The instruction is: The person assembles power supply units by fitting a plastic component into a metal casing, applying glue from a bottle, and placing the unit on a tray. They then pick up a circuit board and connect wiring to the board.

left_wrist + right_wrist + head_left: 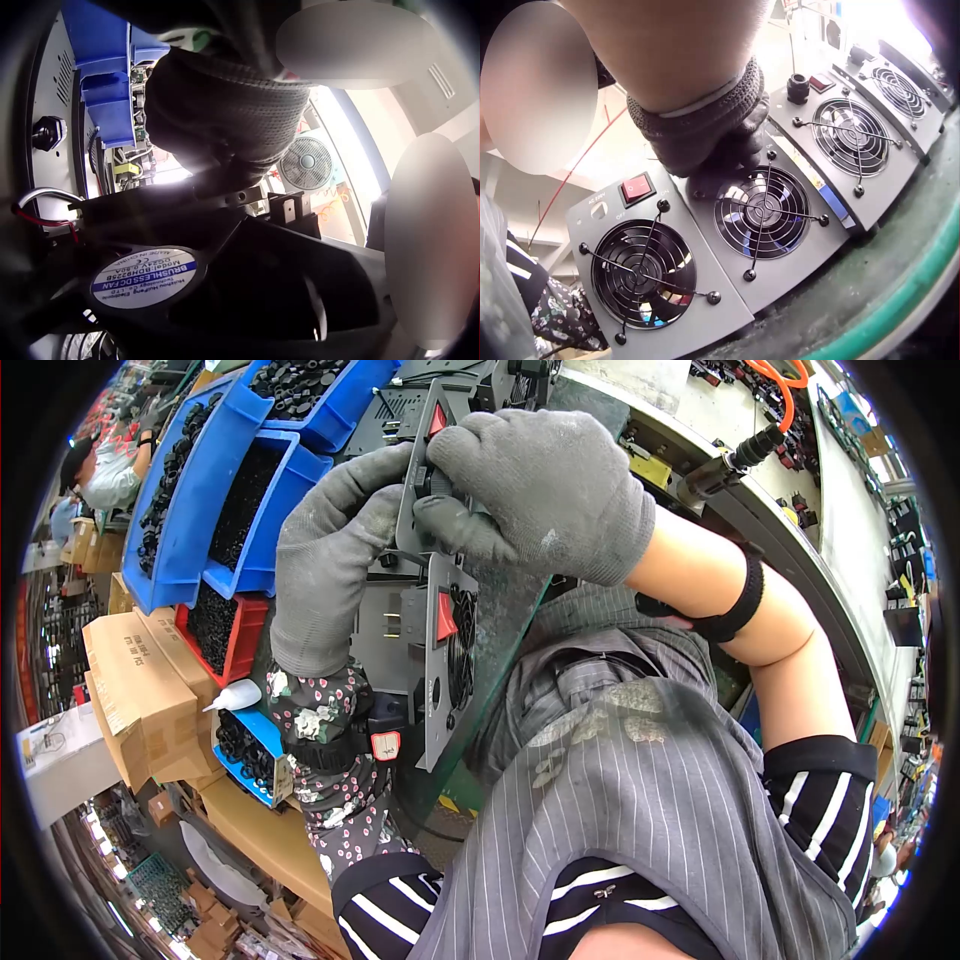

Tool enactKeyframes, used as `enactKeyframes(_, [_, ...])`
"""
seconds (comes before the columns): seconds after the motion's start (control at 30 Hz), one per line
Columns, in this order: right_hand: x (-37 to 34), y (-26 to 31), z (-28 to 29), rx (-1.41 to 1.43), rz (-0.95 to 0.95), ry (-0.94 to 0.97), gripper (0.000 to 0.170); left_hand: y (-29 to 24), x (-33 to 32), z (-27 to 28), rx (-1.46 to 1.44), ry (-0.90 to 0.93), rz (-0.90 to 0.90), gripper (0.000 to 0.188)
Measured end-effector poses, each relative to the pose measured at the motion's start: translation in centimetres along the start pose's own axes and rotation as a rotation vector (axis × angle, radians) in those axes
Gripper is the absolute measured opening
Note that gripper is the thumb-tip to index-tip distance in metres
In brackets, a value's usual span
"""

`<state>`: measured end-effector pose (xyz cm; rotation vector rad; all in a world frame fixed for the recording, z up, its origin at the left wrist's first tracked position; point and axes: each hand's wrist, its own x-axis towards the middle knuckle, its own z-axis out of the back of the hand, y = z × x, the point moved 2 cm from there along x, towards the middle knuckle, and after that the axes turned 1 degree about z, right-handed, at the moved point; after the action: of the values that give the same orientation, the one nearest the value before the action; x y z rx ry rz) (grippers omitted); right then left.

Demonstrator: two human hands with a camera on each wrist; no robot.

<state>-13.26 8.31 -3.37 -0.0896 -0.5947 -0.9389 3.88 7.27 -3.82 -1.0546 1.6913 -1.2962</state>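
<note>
My gloved right hand [550,490] pinches a black round fitting [422,480] on the front of a grey panel [408,525], below its red switch [437,420]. From behind, my gloved left hand [325,565] curls its thumb and fingers against the same panel and grips it; their tips are partly hidden. In the right wrist view, the right hand [709,142] covers the top of a panel with a round fan grille [762,213]. The left wrist view shows a black fan with a white-and-blue label [142,277] beneath a dark glove.
Nearest me stands another unit with a red switch [446,617]. Blue bins [185,490] of black parts and a red bin [245,645] lie left, by a white bottle [238,695] and cardboard boxes [145,690]. More fan units [851,139] line the green-edged bench.
</note>
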Motion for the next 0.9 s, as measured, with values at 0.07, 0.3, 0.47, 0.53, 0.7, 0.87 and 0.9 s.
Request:
enactKeyframes(0.07, [0.0,-0.2,0.0,-0.017,0.048,-0.074,0.032,0.3,0.1,0.2,0.015,-0.003,-0.018,0.029])
enactKeyframes(0.3, [1.2,-0.6,-0.2,-0.071,0.178,-0.011,0.033,0.5,0.0,0.2,-0.009,0.001,-0.038,0.031])
enactKeyframes(0.47, [1.1,-1.6,-1.6,0.127,0.104,0.030,0.033,0.7,0.4,0.5,0.094,0.003,-0.069,0.030])
enactKeyframes(0.53, [0.8,-1.6,-2.2,0.192,0.074,-0.033,0.035,0.7,0.3,0.4,0.087,-0.008,-0.056,0.030])
enactKeyframes(0.7, [0.0,-1.2,-2.6,0.429,-0.100,-0.135,0.037,0.0,0.2,-0.3,0.132,-0.006,-0.015,0.028])
enactKeyframes(0.87, [-1.5,-1.2,-2.8,0.496,-0.169,-0.196,0.030,-0.9,0.2,-1.5,0.243,-0.006,0.069,0.027])
enactKeyframes(0.9, [-1.9,-1.3,-2.7,0.533,-0.172,-0.201,0.023,-0.8,0.3,-1.9,0.248,0.003,0.091,0.028])
